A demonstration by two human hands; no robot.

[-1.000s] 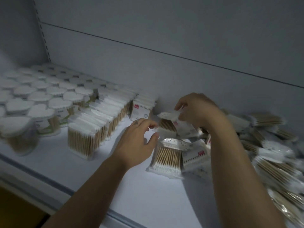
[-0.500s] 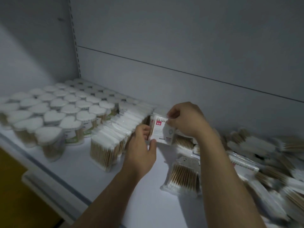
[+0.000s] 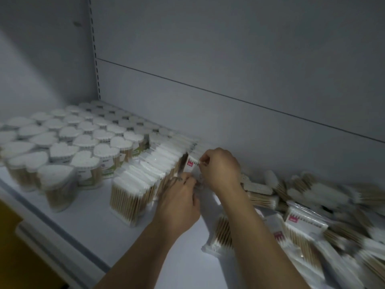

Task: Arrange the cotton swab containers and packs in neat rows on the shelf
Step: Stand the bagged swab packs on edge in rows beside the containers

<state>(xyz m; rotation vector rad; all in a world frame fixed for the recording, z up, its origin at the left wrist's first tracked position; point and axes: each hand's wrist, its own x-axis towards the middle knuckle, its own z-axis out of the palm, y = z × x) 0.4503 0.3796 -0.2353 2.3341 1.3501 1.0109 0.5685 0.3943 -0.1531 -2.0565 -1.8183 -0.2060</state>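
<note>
right hand point(image 3: 218, 170) pinches the top edge of a red-labelled swab pack point(image 3: 190, 164), upright just right of the standing row of packs point(image 3: 150, 174); left hand point(image 3: 179, 203), blurred, seems to pinch its lower edge, nearer the row.

Dim grey back panel point(image 3: 229, 59) meets a slotted upright point(image 3: 94, 49).

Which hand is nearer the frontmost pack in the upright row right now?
Left. The left hand sits just right of the frontmost pack; the right hand is farther back and right, pinching the red-labelled pack at the row's far end.
</note>
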